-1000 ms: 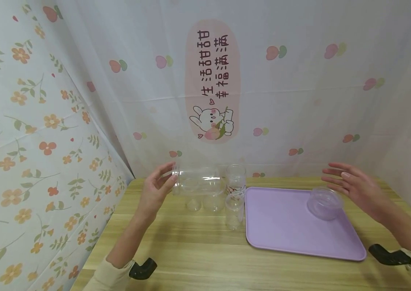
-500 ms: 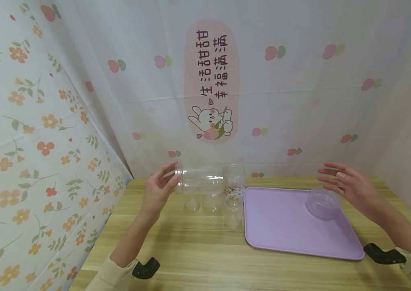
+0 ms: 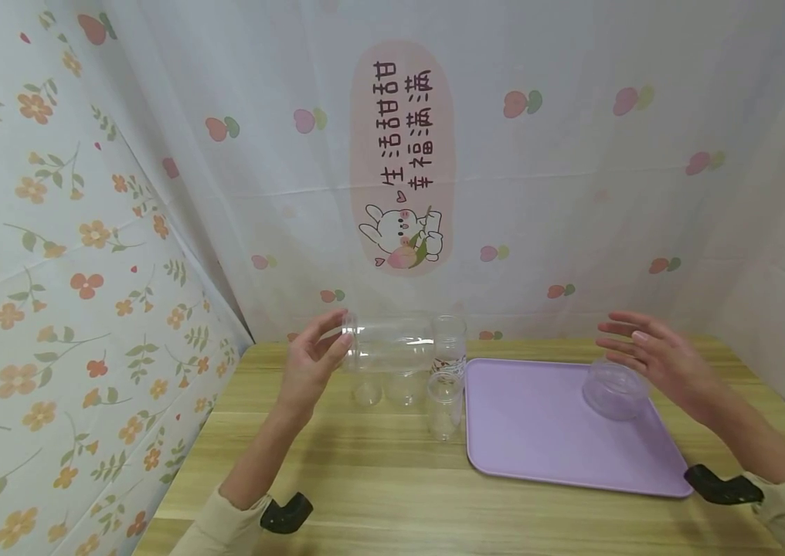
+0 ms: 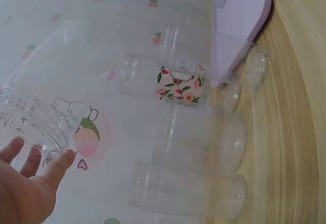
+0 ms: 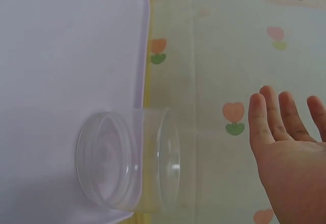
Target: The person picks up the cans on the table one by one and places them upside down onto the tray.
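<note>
My left hand (image 3: 309, 363) grips a large clear jar (image 3: 392, 351) by its ringed end, thumb in front and fingers behind. The jar lies sideways in the air above several standing clear jars. In the left wrist view the held jar (image 4: 56, 76) slants up from the fingers. My right hand (image 3: 660, 359) holds nothing, its fingers stretched toward the left. It hovers just behind and above a short, wide clear jar (image 3: 615, 392) on the purple tray (image 3: 538, 440). The right wrist view has this short jar (image 5: 168, 168) near the tray's edge, apart from the hand.
A slim clear jar (image 3: 445, 409) stands by the tray's left edge, with a taller jar bearing a floral label (image 4: 178, 84) behind it. Two more clear jars stand under the held one. A patterned curtain (image 3: 538, 193) hangs behind the wooden table (image 3: 378, 486).
My left hand has carried the large jar slightly to the right. My right hand has drifted a little to the left. The standing jars and the tray keep their places.
</note>
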